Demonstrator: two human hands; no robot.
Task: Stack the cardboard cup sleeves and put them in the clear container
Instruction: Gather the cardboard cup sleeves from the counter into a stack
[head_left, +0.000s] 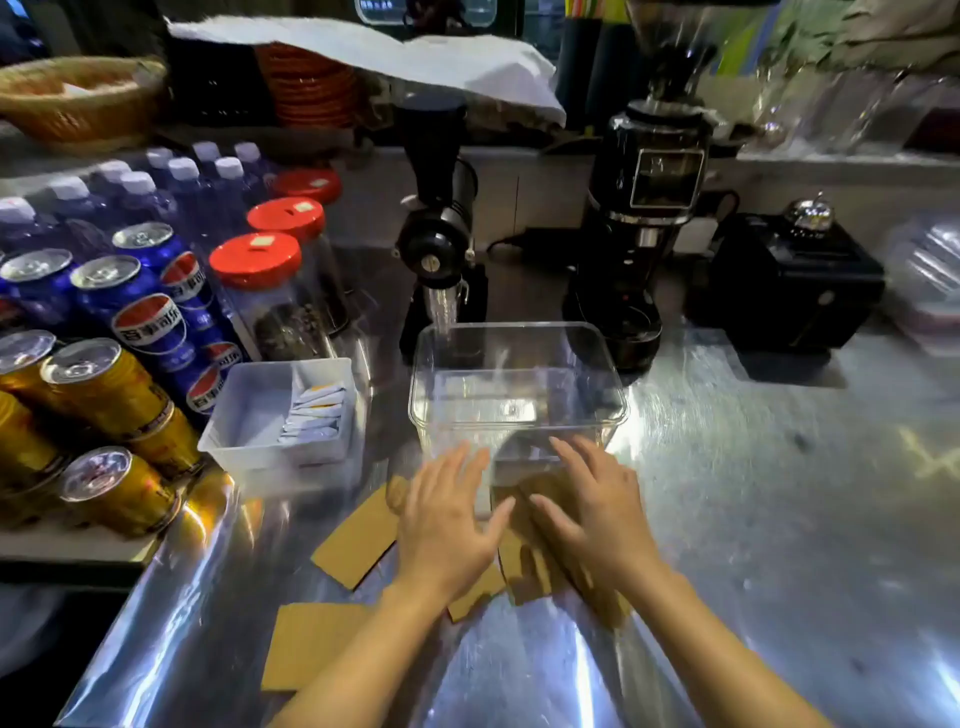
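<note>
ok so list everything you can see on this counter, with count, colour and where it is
flat cardboard cup sleeves: several, brown, scattered on the counter near edge, some under the hands
clear plastic container: one, transparent, centre, empty
white plastic tray of sachets: one, left of the container
red-lidded clear jars: at least three, left of centre
blue soda cans: several, far left
gold cans: several, near left
capped water bottles: many, back left
black grinders: two, behind the container
black box with silver bell: one, right
woven basket: one, back left
metal counter: one, silver
left hand: open, fingers spread
right hand: open, over the sleeves
</note>
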